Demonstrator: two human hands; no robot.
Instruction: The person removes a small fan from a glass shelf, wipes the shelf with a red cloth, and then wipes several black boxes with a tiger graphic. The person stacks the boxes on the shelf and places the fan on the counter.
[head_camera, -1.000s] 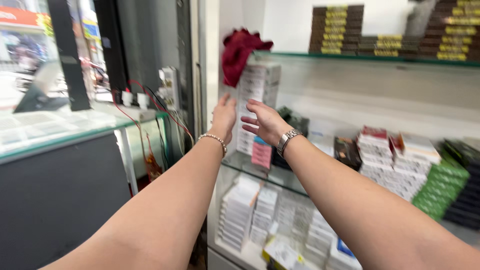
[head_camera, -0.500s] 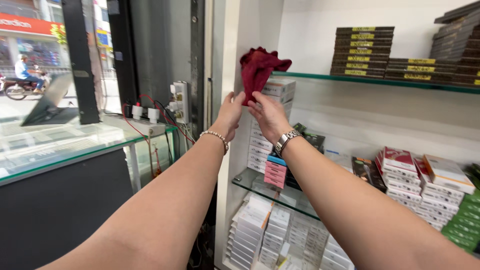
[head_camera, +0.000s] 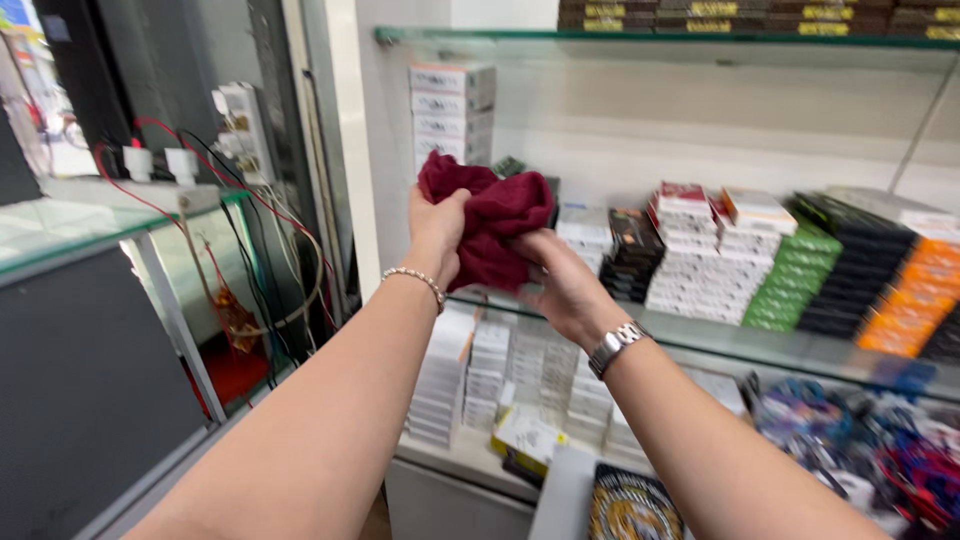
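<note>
Glass shelf unit: top shelf (head_camera: 640, 36) carries dark flat boxes (head_camera: 760, 14) along its edge. Middle glass shelf (head_camera: 720, 340) loaded with stacked small packs: white stack (head_camera: 452, 105) at left end, green stack (head_camera: 795, 280), orange stack (head_camera: 915, 300) toward right end. Lower level: white pack rows (head_camera: 500, 370). Maroon cloth (head_camera: 490, 225) bunched, in air above middle shelf's left end. Left hand (head_camera: 437, 232) closed on cloth's left side; right hand (head_camera: 565, 285) gripping it from below-right.
</note>
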